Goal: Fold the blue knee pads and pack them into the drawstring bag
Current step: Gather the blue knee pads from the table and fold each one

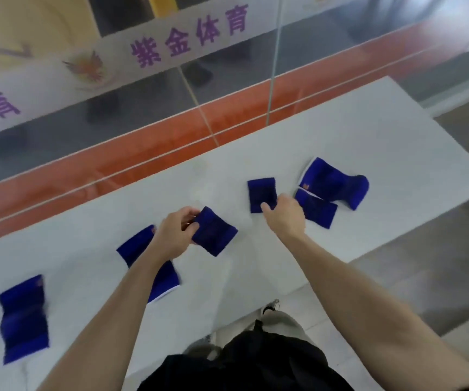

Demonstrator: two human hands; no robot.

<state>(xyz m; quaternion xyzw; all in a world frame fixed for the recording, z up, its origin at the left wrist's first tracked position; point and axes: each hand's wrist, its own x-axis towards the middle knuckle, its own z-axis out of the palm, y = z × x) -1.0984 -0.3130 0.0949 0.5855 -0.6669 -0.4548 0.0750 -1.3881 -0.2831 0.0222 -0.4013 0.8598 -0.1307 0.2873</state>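
Several blue knee pads lie on a white table (354, 136). My left hand (174, 232) grips the left edge of a folded blue pad (215, 235) near the table's middle. My right hand (285, 213) pinches the lower right corner of another folded pad (261, 193) with its thumb on top. Right of that hand lie a small folded pad (319, 211) and a larger unfolded pad (337, 184), touching each other. An open pad (140, 249) lies partly under my left forearm, and another open pad (23, 320) sits at the far left. No drawstring bag is in view.
The table's far edge runs along an orange floor strip (143, 165) and a glass wall with purple lettering (188, 38). Its near edge is just in front of my body. Grey floor (439, 249) lies to the right.
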